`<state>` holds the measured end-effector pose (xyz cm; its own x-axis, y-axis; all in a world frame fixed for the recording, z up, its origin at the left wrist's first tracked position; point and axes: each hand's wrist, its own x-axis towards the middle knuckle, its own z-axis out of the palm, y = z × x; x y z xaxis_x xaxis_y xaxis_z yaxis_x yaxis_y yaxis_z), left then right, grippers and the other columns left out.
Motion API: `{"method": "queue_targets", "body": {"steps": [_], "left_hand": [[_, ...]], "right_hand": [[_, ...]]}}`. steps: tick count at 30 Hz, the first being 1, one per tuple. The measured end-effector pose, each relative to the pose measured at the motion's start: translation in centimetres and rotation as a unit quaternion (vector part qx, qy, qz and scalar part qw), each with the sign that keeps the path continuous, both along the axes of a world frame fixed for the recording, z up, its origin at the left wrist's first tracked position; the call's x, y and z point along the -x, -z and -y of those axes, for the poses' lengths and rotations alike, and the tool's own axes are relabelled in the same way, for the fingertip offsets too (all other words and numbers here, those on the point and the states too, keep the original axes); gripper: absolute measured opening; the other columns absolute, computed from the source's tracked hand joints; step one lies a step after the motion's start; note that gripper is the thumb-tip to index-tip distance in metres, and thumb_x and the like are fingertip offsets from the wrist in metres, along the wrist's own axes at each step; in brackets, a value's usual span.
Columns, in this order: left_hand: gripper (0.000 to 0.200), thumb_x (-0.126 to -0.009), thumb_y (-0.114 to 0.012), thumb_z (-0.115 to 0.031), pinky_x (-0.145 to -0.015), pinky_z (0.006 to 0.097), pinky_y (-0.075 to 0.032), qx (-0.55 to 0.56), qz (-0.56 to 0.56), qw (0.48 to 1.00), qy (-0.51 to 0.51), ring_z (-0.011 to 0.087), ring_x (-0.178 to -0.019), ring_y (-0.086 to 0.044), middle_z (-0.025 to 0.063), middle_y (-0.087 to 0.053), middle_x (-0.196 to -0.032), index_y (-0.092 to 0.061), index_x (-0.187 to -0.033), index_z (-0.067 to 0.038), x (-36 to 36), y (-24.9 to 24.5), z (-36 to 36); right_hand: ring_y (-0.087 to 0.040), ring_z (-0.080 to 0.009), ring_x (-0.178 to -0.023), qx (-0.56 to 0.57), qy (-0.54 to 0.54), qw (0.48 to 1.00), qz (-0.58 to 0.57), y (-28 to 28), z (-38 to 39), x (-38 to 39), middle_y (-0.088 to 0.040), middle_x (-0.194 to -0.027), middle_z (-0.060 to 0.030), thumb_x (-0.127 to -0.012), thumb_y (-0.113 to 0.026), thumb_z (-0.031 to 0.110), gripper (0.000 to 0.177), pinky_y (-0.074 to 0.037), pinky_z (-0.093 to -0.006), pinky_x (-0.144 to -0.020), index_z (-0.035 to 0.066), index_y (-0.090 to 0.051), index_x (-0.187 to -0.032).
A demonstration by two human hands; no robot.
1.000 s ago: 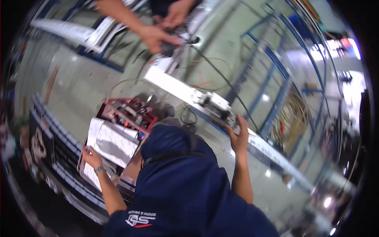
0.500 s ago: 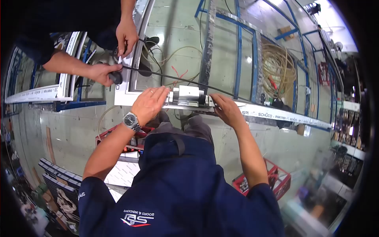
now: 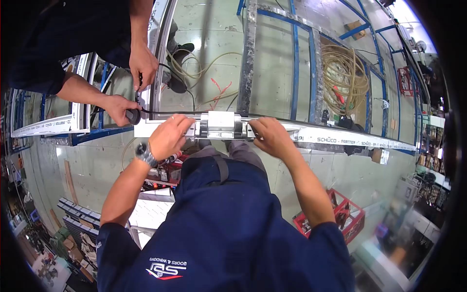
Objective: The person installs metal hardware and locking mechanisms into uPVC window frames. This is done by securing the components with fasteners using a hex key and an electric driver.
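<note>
Your left hand (image 3: pixel 168 137), w/ watch, lies flat and open on the white frame bar (image 3: pixel 340 140), fingertips at the left end of the metal fitting (image 3: pixel 220 125). Right hand (image 3: pixel 270 136) is flat and open at the fitting's right end. Bar & fitting: long axis left-right across view. Co-worker's hand (image 3: pixel 116 108) grips a black tool (image 3: pixel 132 116) near the bar's left end.

1. The left hand (image 3: pixel 168 137) and right hand (image 3: pixel 270 136) cover their own fingertips, so their hold on the metal block (image 3: pixel 221 125) is unclear.
2. The co-worker's hand (image 3: pixel 118 107) half hides a dark tool (image 3: pixel 132 116), which is too small to identify.
3. The red crate (image 3: pixel 343 214) is blurred.
</note>
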<state>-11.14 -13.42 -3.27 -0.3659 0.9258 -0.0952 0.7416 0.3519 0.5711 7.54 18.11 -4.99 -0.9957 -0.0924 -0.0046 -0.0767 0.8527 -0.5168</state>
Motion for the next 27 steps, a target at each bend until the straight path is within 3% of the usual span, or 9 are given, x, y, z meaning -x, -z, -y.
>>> {"method": "queue_targets", "body": {"steps": [5,9,12,16,17,20,21,24,27], "left_hand": [[0.058,-0.079,-0.08,-0.014,-0.091,0.0431,-0.052,-0.041,0.034,0.996,-0.065,0.0391,-0.107,-0.062,0.019,-0.063,-0.116,-0.06,-0.132,-0.002,-1.3,-0.4,-0.1],[0.052,-0.082,-0.086,-0.031,-0.081,0.0384,-0.053,0.048,0.215,0.961,-0.167,0.0303,-0.088,-0.068,0.0172,-0.071,-0.1,-0.07,-0.119,0.002,0.3,-0.4,-1.2],[0.048,-0.084,-0.084,-0.033,-0.075,0.0396,-0.055,0.026,0.185,0.971,-0.149,0.0304,-0.083,-0.071,0.0171,-0.072,-0.095,-0.072,-0.115,0.0,0.2,0.1,-1.4],[0.041,-0.101,-0.064,-0.037,-0.082,0.0465,-0.054,-0.03,0.078,0.986,-0.148,0.0394,-0.086,-0.069,0.0186,-0.074,-0.104,-0.073,-0.114,0.002,1.1,2.2,-2.8],[0.049,-0.107,-0.05,-0.041,-0.085,0.0501,-0.052,-0.068,0.079,0.985,-0.138,0.0448,-0.085,-0.066,0.0218,-0.072,-0.094,-0.072,-0.111,0.003,1.2,3.2,-3.8],[0.055,-0.108,-0.045,-0.046,-0.084,0.0505,-0.05,0.173,0.188,0.959,-0.124,0.0467,-0.085,-0.064,0.0257,-0.068,-0.085,-0.071,-0.106,0.003,2.7,3.1,-6.1],[0.059,-0.108,-0.043,-0.048,-0.083,0.0508,-0.048,0.159,0.188,0.961,-0.13,0.0476,-0.086,-0.063,0.0287,-0.066,-0.082,-0.071,-0.103,0.003,2.6,2.5,-6.4],[0.059,-0.111,-0.042,-0.046,-0.082,0.0452,-0.049,0.139,0.232,0.952,-0.143,0.0408,-0.082,-0.063,0.0261,-0.067,-0.085,-0.069,-0.104,0.006,2.8,3.1,-6.2],[0.057,-0.111,-0.043,-0.046,-0.09,0.0376,-0.05,0.053,0.26,0.948,-0.176,0.0301,-0.094,-0.067,0.0187,-0.073,-0.098,-0.07,-0.115,0.004,2.0,4.8,-5.8]], "right_hand": [[-0.062,-0.0356,-0.102,0.023,0.029,0.999,-0.004,0.5,1.3,-1.1,-0.061,-0.106,-0.0155,-0.078,-0.073,0.007,0.051,-0.05,-0.0442,-0.091,0.004,-0.058,-0.127],[-0.063,-0.0336,-0.092,0.092,0.013,0.995,0.027,-0.6,0.3,-0.8,-0.06,-0.104,-0.0144,-0.086,-0.076,0.012,0.051,-0.052,-0.0439,-0.082,0.005,-0.059,-0.134],[-0.064,-0.0347,-0.098,0.12,0.024,0.99,0.073,-1.1,0.0,-0.6,-0.062,-0.108,-0.0144,-0.09,-0.075,0.017,0.046,-0.052,-0.0438,-0.087,0.005,-0.062,-0.132],[-0.065,-0.0305,-0.097,0.184,0.058,0.979,0.072,-1.0,-0.1,0.0,-0.064,-0.111,-0.0142,-0.096,-0.071,0.02,0.03,-0.053,-0.04,-0.087,0.001,-0.068,-0.118],[-0.066,-0.0286,-0.096,0.204,0.067,0.974,0.077,-0.7,-0.2,0.4,-0.064,-0.114,-0.0137,-0.098,-0.07,0.021,0.026,-0.053,-0.0387,-0.087,0.0,-0.069,-0.114],[-0.065,-0.0376,-0.108,0.253,0.074,0.963,0.062,1.1,-1.0,2.5,-0.067,-0.122,-0.0175,-0.1,-0.068,0.03,0.033,-0.052,-0.0409,-0.096,-0.002,-0.071,-0.108],[-0.065,-0.0373,-0.116,0.276,0.065,0.954,0.096,1.7,-1.3,3.4,-0.068,-0.127,-0.0204,-0.102,-0.065,0.033,0.037,-0.051,-0.0414,-0.101,-0.003,-0.068,-0.112],[-0.067,-0.0339,-0.116,0.374,0.135,0.88,0.259,2.7,-1.0,4.9,-0.07,-0.124,-0.0221,-0.103,-0.063,0.033,0.04,-0.05,-0.0409,-0.102,-0.003,-0.063,-0.121],[-0.068,-0.0299,-0.109,0.354,0.089,0.9,0.237,3.6,-0.9,5.7,-0.072,-0.12,-0.0203,-0.105,-0.059,0.037,0.046,-0.052,-0.0401,-0.097,-0.001,-0.059,-0.131]]}}
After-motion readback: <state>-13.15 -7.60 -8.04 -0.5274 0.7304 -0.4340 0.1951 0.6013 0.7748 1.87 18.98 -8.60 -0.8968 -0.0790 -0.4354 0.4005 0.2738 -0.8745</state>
